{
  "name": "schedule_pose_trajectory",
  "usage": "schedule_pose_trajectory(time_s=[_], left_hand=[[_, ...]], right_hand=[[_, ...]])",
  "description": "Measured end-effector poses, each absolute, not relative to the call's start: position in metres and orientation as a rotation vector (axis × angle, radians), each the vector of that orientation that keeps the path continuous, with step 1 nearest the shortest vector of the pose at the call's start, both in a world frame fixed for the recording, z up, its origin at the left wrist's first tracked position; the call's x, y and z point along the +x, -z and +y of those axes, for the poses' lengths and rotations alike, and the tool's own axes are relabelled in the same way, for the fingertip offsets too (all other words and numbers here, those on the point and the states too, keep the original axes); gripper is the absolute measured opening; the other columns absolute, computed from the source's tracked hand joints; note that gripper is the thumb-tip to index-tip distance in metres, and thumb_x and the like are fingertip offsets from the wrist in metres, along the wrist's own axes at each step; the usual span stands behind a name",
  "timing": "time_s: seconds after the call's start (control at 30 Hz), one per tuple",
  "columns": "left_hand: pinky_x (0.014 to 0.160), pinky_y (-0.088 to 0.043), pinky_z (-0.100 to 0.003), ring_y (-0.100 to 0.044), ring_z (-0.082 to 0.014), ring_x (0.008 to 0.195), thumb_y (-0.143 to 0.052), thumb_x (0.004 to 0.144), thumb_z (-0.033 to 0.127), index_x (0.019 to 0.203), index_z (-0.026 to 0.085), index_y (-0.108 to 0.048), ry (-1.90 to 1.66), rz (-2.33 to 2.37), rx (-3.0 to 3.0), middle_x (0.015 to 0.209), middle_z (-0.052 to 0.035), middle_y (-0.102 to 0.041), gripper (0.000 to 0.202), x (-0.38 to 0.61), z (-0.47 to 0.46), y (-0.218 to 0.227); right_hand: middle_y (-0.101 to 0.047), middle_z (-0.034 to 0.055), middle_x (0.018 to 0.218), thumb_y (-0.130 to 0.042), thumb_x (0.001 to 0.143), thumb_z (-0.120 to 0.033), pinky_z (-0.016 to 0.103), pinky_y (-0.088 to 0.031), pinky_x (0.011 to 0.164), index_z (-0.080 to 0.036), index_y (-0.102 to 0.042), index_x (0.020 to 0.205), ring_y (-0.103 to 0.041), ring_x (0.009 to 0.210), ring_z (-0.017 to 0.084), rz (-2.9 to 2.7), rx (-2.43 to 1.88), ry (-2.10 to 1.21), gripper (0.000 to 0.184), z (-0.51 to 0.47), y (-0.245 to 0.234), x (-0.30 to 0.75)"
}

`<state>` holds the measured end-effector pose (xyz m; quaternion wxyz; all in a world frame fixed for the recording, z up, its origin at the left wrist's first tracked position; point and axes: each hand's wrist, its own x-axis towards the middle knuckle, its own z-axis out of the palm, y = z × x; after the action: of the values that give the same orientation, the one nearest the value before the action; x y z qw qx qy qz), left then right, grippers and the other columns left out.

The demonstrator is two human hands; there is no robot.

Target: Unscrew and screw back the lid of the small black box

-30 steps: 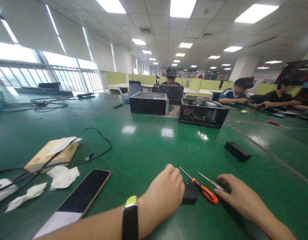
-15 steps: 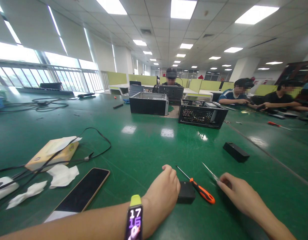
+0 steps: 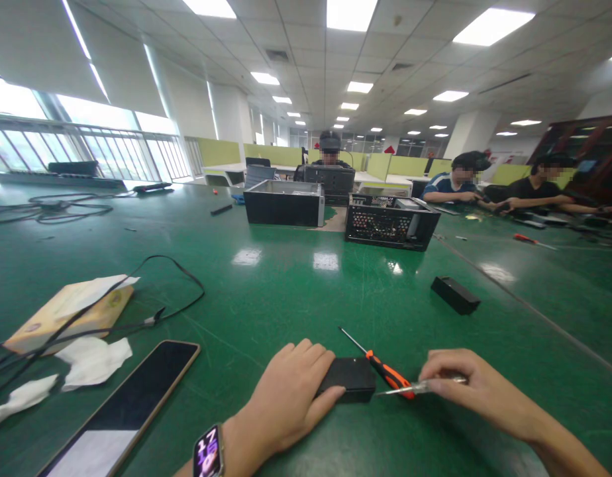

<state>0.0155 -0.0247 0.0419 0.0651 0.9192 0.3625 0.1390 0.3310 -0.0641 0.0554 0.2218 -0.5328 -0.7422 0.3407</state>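
Note:
My left hand (image 3: 285,397) rests on the green table (image 3: 286,285) with its fingers closed on the near end of a small black box (image 3: 350,379). My right hand (image 3: 472,391) pinches a thin silver tool (image 3: 418,387), tweezers or a fine driver, whose tip points left toward the box. An orange-handled screwdriver (image 3: 383,370) lies on the table between my hands, just behind the box and under the silver tool's tip. A watch (image 3: 209,454) sits on my left wrist.
A phone (image 3: 132,404) lies at near left, beside crumpled tissues (image 3: 92,358), a tan booklet (image 3: 67,308) and a black cable (image 3: 177,291). A second black box (image 3: 455,295) lies right of centre. Two open computer cases (image 3: 283,204) (image 3: 390,222) stand farther back. Three people sit beyond.
My right hand has lifted the silver tool and swung its tip left toward the black box. My left hand has shifted its grip, uncovering more of the box. The view has moved slightly.

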Motion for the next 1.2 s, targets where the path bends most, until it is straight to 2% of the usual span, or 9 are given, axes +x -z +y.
schedule_pose_trajectory(time_s=[0.23,0.6,0.77,1.0,1.2], left_hand=[[0.08,-0.044,-0.038,-0.056,-0.0256,0.093,-0.053,0.097,0.037,0.113,0.021,-0.059,-0.488,1.121,2.721,0.105,-0.0052,-0.065,0.024,0.016,-0.026,-0.036],[0.079,-0.045,-0.038,-0.057,-0.0258,0.091,-0.053,0.096,0.037,0.114,0.02,-0.059,-0.542,1.138,2.715,0.105,-0.0064,-0.066,0.025,0.018,-0.027,-0.03],[0.077,-0.045,-0.038,-0.057,-0.0261,0.089,-0.051,0.096,0.038,0.111,0.02,-0.06,-0.581,1.193,2.718,0.102,-0.007,-0.066,0.025,0.02,-0.028,-0.027],[0.076,-0.046,-0.038,-0.058,-0.0263,0.087,-0.054,0.094,0.037,0.108,0.019,-0.061,-0.582,1.207,2.736,0.1,-0.0073,-0.067,0.024,0.022,-0.029,-0.027],[0.077,-0.046,-0.04,-0.058,-0.027,0.089,-0.058,0.092,0.037,0.108,0.02,-0.061,-0.581,1.201,2.684,0.101,-0.0063,-0.066,0.024,0.021,-0.029,-0.026]], right_hand=[[-0.07,0.0032,0.087,-0.053,0.092,-0.045,0.032,-0.043,0.075,-0.023,-0.075,0.089,-0.061,0.082,0.02,-2.034,-1.468,-0.995,0.032,-0.063,-0.056,0.322],[-0.069,0.0024,0.088,-0.051,0.093,-0.047,0.031,-0.043,0.073,-0.023,-0.072,0.089,-0.06,0.083,0.02,-2.021,-1.498,-1.004,0.032,-0.067,-0.06,0.319],[-0.068,0.0039,0.089,-0.051,0.094,-0.046,0.031,-0.043,0.072,-0.023,-0.071,0.091,-0.061,0.082,0.019,-2.066,-1.532,-0.877,0.03,-0.068,-0.058,0.307],[-0.06,0.0011,0.078,-0.052,0.093,-0.03,0.028,-0.039,0.064,-0.021,-0.064,0.083,-0.055,0.071,0.016,-2.152,-1.53,-0.636,0.019,-0.068,-0.04,0.291],[-0.064,0.0013,0.081,-0.051,0.094,-0.036,0.03,-0.041,0.069,-0.023,-0.067,0.086,-0.059,0.076,0.017,-2.15,-1.585,-0.641,0.023,-0.076,-0.044,0.288]])
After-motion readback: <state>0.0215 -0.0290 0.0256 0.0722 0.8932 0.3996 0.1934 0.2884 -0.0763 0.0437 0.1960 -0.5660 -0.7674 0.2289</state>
